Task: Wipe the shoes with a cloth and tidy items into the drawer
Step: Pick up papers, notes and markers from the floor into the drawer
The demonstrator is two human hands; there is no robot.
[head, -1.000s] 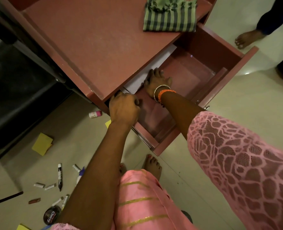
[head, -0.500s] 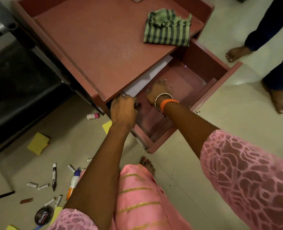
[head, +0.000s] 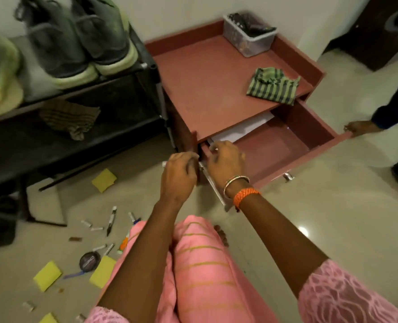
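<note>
Here the red cabinet [head: 216, 89] is seen at the middle of the view, with its drawer [head: 310, 134] pulled out toward the right; the drawer's long axis runs from the near left corner, where both hands are, out to the far right. White paper [head: 242, 128] is seen lying at the drawer's far left edge, half under the cabinet top, and the rest of the drawer floor shows bare. To the left, a dark rack [head: 100, 106] is seen carrying the shoes [head: 76, 38] on its top shelf and a brown striped cloth [head: 69, 118] on the shelf below; a green striped cloth [head: 272, 86] is laid on the cabinet top, far right.

The floor [head: 146, 194] to the near left is strewn with the small items to be tidied: yellow sticky pads [head: 103, 180], a round tin [head: 89, 261], a marker [head: 111, 220] and small white sticks [head: 97, 228]. They lie left of and nearer than both hands, so the left hand is judged the closer one for the next pick, and the drawer opening lies to the right of it.

The right hand [head: 226, 162] is held over the drawer's near left corner, fingers curled; whether something is pinched there cannot be told. The left hand [head: 178, 174] is clenched just beside the drawer's metal runner [head: 213, 185], and a small pale tip shows at its left edge, though what is held cannot be made out.
</note>
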